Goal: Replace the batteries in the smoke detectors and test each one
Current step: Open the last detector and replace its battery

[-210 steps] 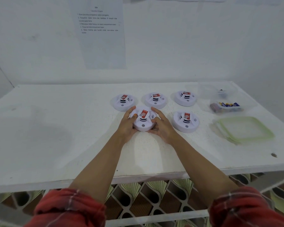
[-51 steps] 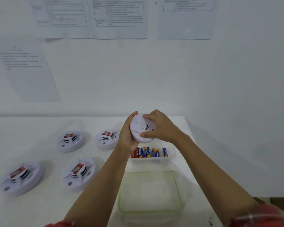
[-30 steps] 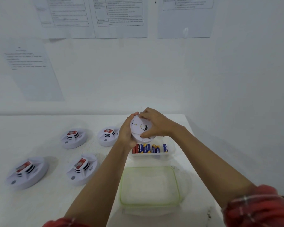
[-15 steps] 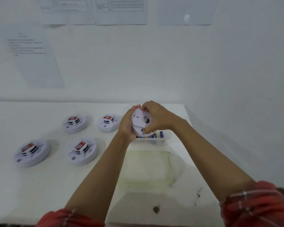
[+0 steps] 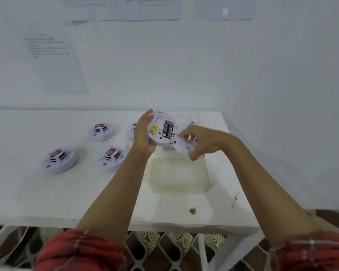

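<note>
Detector [image 5: 161, 128] clasped in left grip [image 5: 143, 133], batteries [image 5: 168, 130] exposed; right grip [image 5: 196, 142] pinches cover [image 5: 182, 146].

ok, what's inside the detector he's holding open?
Black batteries sit in the open back of the detector, beside a yellow label. How many batteries, I cannot tell; the left hand covers its left edge.

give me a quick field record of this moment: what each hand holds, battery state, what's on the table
left hand: holds opened smoke detector, back facing camera
right hand: holds removed back cover
batteries: black pair seated in compartment
table: four other detectors, green-rimmed lid
</note>
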### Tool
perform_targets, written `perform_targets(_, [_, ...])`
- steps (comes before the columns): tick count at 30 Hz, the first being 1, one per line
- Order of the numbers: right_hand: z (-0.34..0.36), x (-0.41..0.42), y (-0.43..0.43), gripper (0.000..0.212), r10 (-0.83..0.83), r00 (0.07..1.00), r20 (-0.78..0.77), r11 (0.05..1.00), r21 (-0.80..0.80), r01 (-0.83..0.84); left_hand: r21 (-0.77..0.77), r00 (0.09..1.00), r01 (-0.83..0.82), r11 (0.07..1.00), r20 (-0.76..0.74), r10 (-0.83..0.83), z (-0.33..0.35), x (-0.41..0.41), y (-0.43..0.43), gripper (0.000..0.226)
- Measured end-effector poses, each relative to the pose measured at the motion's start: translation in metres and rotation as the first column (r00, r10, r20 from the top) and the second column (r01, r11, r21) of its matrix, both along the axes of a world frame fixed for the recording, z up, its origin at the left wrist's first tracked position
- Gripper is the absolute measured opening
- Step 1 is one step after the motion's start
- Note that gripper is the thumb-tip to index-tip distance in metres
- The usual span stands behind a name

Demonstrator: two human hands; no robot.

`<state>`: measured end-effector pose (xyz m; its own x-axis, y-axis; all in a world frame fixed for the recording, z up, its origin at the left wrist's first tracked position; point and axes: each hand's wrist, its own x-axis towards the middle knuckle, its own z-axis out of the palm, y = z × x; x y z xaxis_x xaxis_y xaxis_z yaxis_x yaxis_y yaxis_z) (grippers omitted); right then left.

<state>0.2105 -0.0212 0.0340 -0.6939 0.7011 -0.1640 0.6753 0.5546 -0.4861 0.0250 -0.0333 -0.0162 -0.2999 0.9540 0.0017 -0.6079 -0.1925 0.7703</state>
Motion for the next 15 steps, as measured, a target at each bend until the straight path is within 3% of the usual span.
perform_targets(3, [-0.023,-0.007,-0.011,0.056,0.02,0.986,0.166,0.999,-0.04,-0.013,-0.013,0.999,-0.04,0.999,-0.007,0.04,-0.004,-0.006,-0.01,0.012])
perform_targets(7, [-0.053,-0.022,-0.02,0.076,-0.052,0.969,0.242,0.997,-0.037,0.063,-0.071,0.996,-0.092,0.993,-0.029,0.09,-0.006,-0.004,-0.023,0.015])
perform_targets(9, [-0.048,-0.023,-0.02,0.065,-0.133,0.985,0.106,0.991,0.008,0.133,-0.068,0.995,-0.095,0.993,-0.042,0.092,-0.005,-0.004,-0.027,0.016])
perform_targets(12, [-0.029,-0.025,-0.018,0.028,-0.261,0.908,-0.328,0.936,0.143,0.321,-0.062,0.994,-0.103,0.993,-0.044,0.1,-0.003,-0.004,-0.03,0.017])
perform_targets(15, [-0.022,-0.037,-0.018,0.047,-0.2,0.847,-0.492,0.948,0.123,0.295,-0.035,0.997,-0.073,0.997,-0.015,0.072,0.0,-0.002,-0.029,0.017])
